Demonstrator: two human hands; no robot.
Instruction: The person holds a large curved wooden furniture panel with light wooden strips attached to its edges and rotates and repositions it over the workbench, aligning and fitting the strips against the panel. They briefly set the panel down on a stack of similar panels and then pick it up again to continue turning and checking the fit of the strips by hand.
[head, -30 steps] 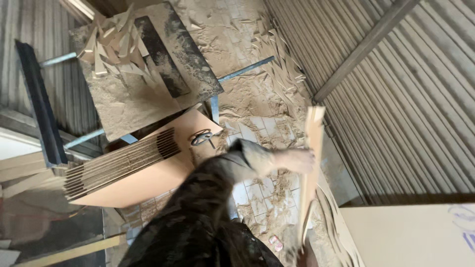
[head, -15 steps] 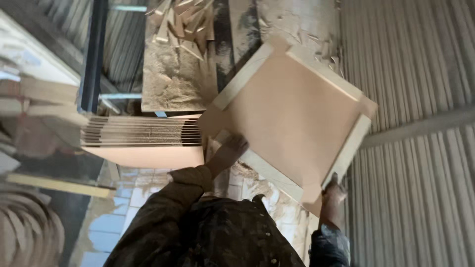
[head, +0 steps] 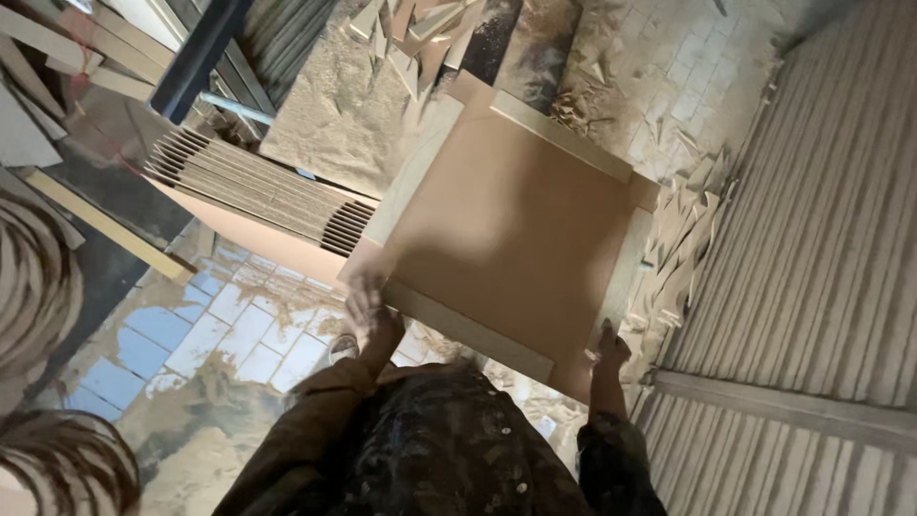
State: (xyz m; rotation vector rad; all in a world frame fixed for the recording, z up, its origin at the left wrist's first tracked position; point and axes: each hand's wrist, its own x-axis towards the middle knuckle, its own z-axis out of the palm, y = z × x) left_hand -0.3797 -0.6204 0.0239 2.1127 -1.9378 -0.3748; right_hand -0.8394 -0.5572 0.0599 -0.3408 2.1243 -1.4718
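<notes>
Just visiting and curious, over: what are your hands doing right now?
Left hand grips the brown flat board at its near-left corner. Right hand holds the near-right corner. Stack of similar boards lies just left. Offcut scraps litter the floor right.

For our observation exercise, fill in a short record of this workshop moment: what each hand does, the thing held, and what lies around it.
left hand: grips the near left corner of the panel
right hand: grips the near right corner
held thing: flat square brown fibreboard panel with pale edge strips, carried level
left of it: stack of thin brown boards
floor: sawdust-strewn tiles, pale wood offcuts
right: corrugated metal wall
</notes>
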